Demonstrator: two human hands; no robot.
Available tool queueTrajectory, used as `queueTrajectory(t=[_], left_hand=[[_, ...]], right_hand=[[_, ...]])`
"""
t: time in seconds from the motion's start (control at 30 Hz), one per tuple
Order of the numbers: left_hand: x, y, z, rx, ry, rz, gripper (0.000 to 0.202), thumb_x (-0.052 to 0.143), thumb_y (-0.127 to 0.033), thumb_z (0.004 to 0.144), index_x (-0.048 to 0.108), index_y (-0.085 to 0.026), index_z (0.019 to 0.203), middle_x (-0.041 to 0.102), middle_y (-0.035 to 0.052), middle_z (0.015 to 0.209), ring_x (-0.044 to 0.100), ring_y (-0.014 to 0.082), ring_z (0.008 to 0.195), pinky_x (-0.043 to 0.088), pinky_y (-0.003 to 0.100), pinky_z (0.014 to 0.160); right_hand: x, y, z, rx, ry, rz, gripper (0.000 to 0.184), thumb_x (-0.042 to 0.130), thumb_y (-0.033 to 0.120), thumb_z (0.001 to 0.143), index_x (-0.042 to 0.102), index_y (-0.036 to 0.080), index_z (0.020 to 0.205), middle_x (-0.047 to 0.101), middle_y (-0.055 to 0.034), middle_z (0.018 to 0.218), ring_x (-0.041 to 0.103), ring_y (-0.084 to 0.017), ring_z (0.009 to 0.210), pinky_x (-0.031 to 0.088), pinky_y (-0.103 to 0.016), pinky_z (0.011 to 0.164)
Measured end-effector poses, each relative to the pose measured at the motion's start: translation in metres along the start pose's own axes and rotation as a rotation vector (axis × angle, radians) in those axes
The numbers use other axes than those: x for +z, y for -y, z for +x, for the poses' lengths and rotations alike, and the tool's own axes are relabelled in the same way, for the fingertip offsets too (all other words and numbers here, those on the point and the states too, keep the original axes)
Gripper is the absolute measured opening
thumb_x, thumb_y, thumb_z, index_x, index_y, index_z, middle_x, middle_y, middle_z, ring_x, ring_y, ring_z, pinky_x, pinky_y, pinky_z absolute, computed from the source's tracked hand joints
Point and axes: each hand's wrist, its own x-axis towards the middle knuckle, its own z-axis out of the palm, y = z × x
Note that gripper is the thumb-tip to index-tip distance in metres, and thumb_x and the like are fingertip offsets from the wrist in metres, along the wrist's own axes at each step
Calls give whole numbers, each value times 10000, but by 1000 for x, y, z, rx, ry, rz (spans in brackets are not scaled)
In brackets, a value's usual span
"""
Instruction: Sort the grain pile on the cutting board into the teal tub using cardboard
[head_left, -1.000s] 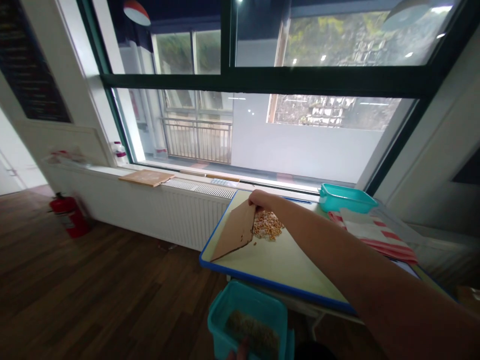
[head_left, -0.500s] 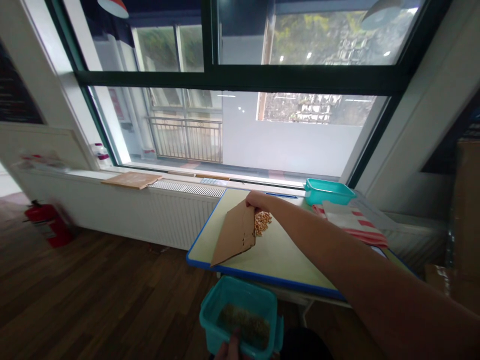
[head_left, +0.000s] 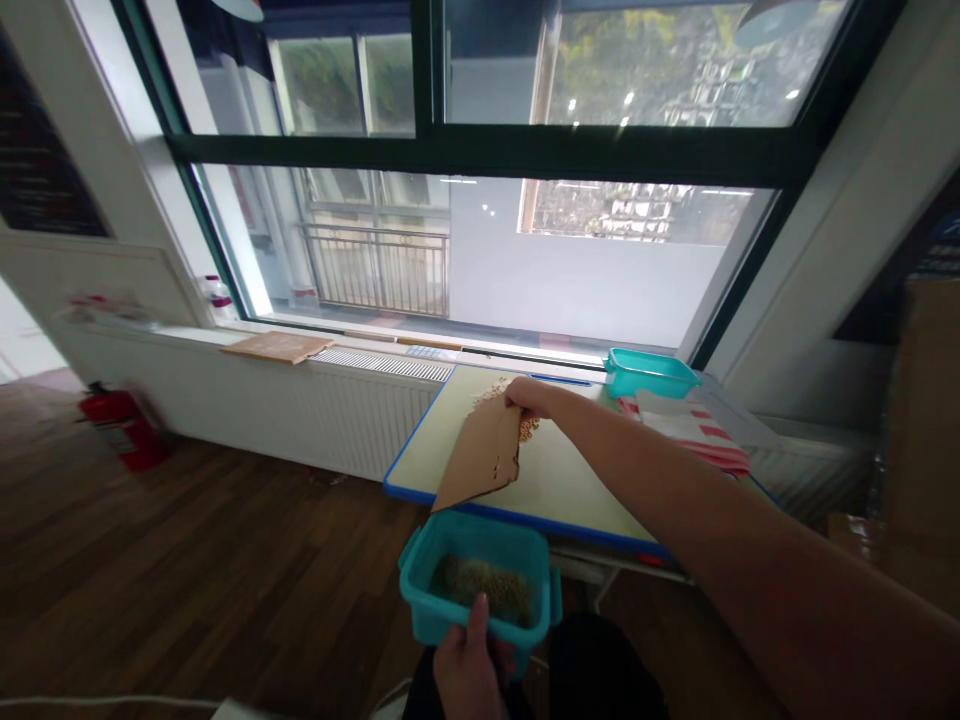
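My right hand (head_left: 526, 396) reaches across the pale table (head_left: 570, 480) and grips the top of a brown cardboard piece (head_left: 480, 455) that stands on edge against a heap of yellow kernels (head_left: 529, 428). A few kernels (head_left: 491, 389) lie behind the cardboard. My left hand (head_left: 469, 665) holds a teal plastic tub (head_left: 480, 582) by its near rim, just below the table's blue front edge. The tub has grain in its bottom.
A second teal tub (head_left: 649, 371) and a red-and-white striped cloth (head_left: 686, 430) sit at the table's far right. A white radiator (head_left: 300, 410) runs under the big window. A red fire extinguisher (head_left: 120, 425) stands on the wooden floor at left. Cardboard boxes (head_left: 926, 440) rise at right.
The cardboard has slid the kernels toward the near edge, so less of the heap shows. The teal tub has risen closer to the table edge, and more of my left hand shows.
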Motion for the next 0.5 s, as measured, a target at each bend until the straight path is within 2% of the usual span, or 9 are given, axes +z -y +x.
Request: queueTrajectory(t=[0.17,0.5], left_hand=[[8,4,-10,5,34,-47,416,714,-483,573,456,-184,443,485,-16,328,420,118,292,304,234,316],[26,8,-30,-15,61,-88,356,721,-411,586,457,-186,502,486,-30,322,413,117,269,278,219,285]], right_hand=[[-8,3,-10,51,33,-45,138,528,37,709,546,107,827,508,11,521,581,-149,496,549,-282,497],[-24,4,-33,113,98,-93,120,578,145,790,573,83,892,573,-21,555,626,-165,536,556,-272,516]])
